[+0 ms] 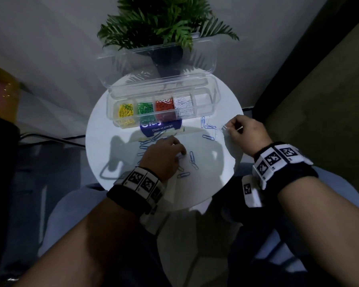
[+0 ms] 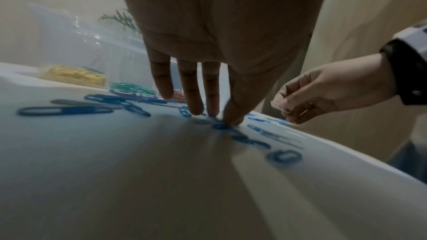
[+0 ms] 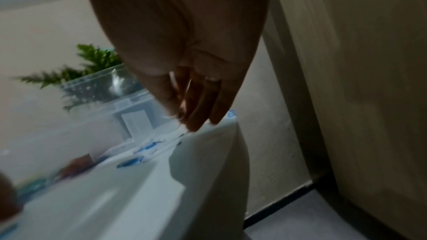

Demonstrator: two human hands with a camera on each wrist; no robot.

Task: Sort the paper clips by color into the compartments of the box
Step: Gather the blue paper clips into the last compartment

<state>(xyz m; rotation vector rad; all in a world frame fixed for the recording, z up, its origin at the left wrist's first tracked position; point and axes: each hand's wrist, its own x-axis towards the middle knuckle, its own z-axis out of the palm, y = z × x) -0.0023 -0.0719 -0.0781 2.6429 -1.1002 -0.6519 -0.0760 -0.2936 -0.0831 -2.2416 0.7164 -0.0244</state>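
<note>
A clear box (image 1: 110, 108) at the back of the round white table (image 1: 205, 183) holds yellow (image 1: 125, 110), green (image 1: 145, 109), red (image 1: 164, 104) and white clips (image 1: 182, 103) in separate compartments. Its rightmost compartment (image 1: 202, 100) looks empty. Several blue clips (image 1: 192, 157) lie loose on the table. My left hand (image 1: 179, 155) reaches down, and its straight fingertips (image 2: 232, 120) touch a blue clip (image 2: 219, 126) on the surface. My right hand (image 1: 229, 129) hovers at the table's right edge and pinches a small whitish clip (image 1: 224, 127). The right wrist view is blurred.
The box's clear lid (image 1: 160, 59) stands open behind it, in front of a potted plant (image 1: 164, 21). A blue label (image 1: 161, 128) lies under the box's front. A wall or cabinet (image 1: 319, 90) stands close on the right. My knees are below the table's near edge.
</note>
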